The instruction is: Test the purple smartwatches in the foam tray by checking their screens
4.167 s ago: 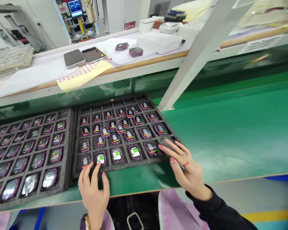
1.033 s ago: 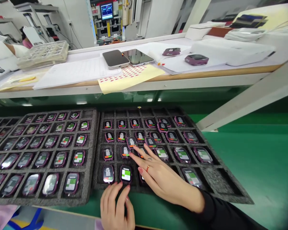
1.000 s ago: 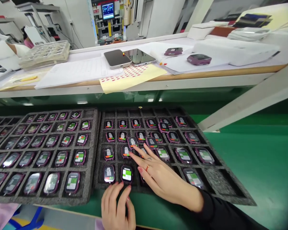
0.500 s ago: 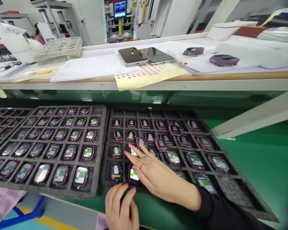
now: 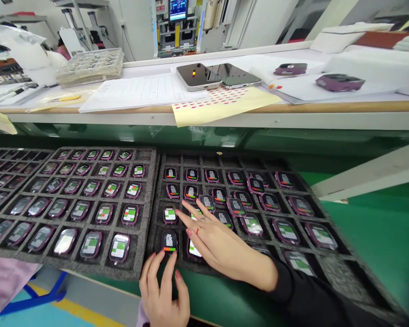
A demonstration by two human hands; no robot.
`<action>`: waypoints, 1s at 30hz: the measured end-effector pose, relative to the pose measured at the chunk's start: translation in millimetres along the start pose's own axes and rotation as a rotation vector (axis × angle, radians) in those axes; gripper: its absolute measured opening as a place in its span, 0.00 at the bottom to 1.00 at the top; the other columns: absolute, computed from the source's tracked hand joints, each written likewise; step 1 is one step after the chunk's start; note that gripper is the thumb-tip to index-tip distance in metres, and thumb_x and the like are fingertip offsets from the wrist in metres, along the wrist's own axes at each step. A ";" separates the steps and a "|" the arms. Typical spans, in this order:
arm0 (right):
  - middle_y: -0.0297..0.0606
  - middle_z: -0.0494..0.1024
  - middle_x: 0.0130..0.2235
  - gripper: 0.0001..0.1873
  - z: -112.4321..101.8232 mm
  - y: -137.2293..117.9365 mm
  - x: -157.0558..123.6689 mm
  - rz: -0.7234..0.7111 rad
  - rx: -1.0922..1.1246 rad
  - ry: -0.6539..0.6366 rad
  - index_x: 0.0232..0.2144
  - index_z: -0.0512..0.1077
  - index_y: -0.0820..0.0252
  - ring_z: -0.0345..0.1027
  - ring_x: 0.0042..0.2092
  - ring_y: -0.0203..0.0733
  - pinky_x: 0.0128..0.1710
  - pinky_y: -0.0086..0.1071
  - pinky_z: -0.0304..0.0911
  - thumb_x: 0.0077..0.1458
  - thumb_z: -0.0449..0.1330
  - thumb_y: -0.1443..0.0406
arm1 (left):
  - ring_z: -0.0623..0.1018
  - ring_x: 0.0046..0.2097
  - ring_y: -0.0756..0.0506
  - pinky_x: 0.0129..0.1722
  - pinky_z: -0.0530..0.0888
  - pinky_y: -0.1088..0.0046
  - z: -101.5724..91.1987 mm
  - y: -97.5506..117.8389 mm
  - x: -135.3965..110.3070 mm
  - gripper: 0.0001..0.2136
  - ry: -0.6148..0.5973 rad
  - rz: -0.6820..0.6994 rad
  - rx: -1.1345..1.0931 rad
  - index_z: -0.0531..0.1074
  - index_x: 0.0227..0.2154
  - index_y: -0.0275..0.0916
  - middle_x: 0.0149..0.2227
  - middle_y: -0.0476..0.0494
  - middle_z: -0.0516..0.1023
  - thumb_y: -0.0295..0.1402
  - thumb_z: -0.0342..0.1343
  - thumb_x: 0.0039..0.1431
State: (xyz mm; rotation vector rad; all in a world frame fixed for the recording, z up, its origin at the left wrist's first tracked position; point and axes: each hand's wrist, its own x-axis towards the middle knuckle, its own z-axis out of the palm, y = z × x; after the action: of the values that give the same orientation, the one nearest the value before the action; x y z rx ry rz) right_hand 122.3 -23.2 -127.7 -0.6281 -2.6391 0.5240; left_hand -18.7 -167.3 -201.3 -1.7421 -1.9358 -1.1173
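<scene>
My right hand [image 5: 221,245] lies stretched over the right foam tray [image 5: 327,268], fingers apart. Its index fingertip is beside a purple-framed smartwatch [image 5: 169,214] whose screen shows a white and green grid. Under the hand, another lit smartwatch [image 5: 194,249] is partly covered. My left hand [image 5: 165,288] is at the tray's front edge, fingers spread, with fingertips at the lower rim of the corner smartwatch [image 5: 169,240]. That one has a dark screen with white text and a red-green bar. Two smartwatches [image 5: 236,207] [image 5: 256,185] rest across the dividers.
To the left, a second foam tray [image 5: 141,259] holds several smartwatches, with another tray [image 5: 7,156] beyond. The shelf edge [image 5: 129,119] crosses above the trays, carrying phones [image 5: 199,77], papers [image 5: 136,93] and two purple watches [image 5: 341,82]. A slanted white post [image 5: 368,168] stands at right.
My left hand has moved up to the corner watch, its fingers spreading. The watch above it has switched from dark text to a white-green grid. My right hand has shifted slightly left across the tray.
</scene>
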 end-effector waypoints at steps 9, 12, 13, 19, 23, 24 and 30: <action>0.56 0.74 0.57 0.25 -0.7 -5.9 4.4 -0.034 0.028 -0.044 0.62 0.65 0.82 0.50 0.69 0.58 0.70 0.63 0.45 0.73 0.40 0.70 | 0.75 0.52 0.41 0.55 0.70 0.63 3.3 -7.4 -1.3 0.15 0.025 0.075 -0.029 0.77 0.47 0.35 0.48 0.36 0.76 0.18 0.55 0.60; 0.55 0.75 0.56 0.24 0.9 -8.5 5.0 -0.041 0.032 -0.046 0.61 0.66 0.80 0.50 0.69 0.57 0.70 0.62 0.46 0.73 0.40 0.69 | 0.76 0.51 0.42 0.54 0.70 0.63 3.7 -7.4 -1.3 0.15 0.034 0.078 -0.031 0.77 0.46 0.36 0.47 0.37 0.77 0.18 0.55 0.60; 0.54 0.75 0.56 0.24 2.2 -9.0 4.8 -0.041 0.034 -0.045 0.61 0.66 0.79 0.50 0.69 0.57 0.69 0.62 0.47 0.74 0.41 0.69 | 0.76 0.50 0.42 0.54 0.71 0.63 3.7 -7.4 -1.4 0.15 0.037 0.079 -0.029 0.77 0.46 0.37 0.46 0.37 0.77 0.18 0.54 0.60; 0.54 0.75 0.56 0.23 15.1 -10.3 4.7 -0.018 0.021 -0.009 0.64 0.62 0.77 0.58 0.66 0.58 0.68 0.64 0.50 0.74 0.43 0.67 | 0.77 0.49 0.42 0.53 0.71 0.63 3.3 -5.2 -1.0 0.14 0.048 0.077 -0.042 0.77 0.45 0.38 0.45 0.38 0.78 0.18 0.54 0.60; 0.58 0.67 0.63 0.29 19.9 -14.3 6.1 -0.046 0.009 -0.018 0.69 0.48 0.80 0.54 0.67 0.60 0.66 0.64 0.54 0.73 0.45 0.67 | 0.77 0.49 0.42 0.53 0.72 0.61 3.4 -2.6 -0.9 0.14 0.043 0.031 -0.047 0.77 0.44 0.39 0.45 0.38 0.78 0.17 0.54 0.60; 0.57 0.68 0.62 0.29 19.5 -15.4 5.6 -0.046 0.013 -0.011 0.69 0.47 0.79 0.54 0.67 0.60 0.66 0.65 0.54 0.73 0.45 0.67 | 0.77 0.48 0.42 0.53 0.72 0.61 3.5 -2.5 -0.9 0.14 0.046 0.030 -0.048 0.77 0.44 0.39 0.45 0.39 0.78 0.18 0.54 0.60; 0.48 0.75 0.56 0.23 2.4 -7.9 -11.8 0.013 0.013 0.135 0.67 0.55 0.65 0.64 0.61 0.53 0.68 0.65 0.49 0.73 0.46 0.68 | 0.77 0.47 0.43 0.52 0.72 0.63 4.4 -2.9 0.1 0.15 0.074 0.051 -0.058 0.78 0.42 0.39 0.44 0.39 0.78 0.16 0.54 0.59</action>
State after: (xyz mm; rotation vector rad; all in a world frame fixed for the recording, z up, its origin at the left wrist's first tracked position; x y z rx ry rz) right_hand 128.2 -36.2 -129.5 -0.6533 -2.5052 0.4845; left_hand -20.2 -164.0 -205.1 -1.7434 -1.8230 -1.2135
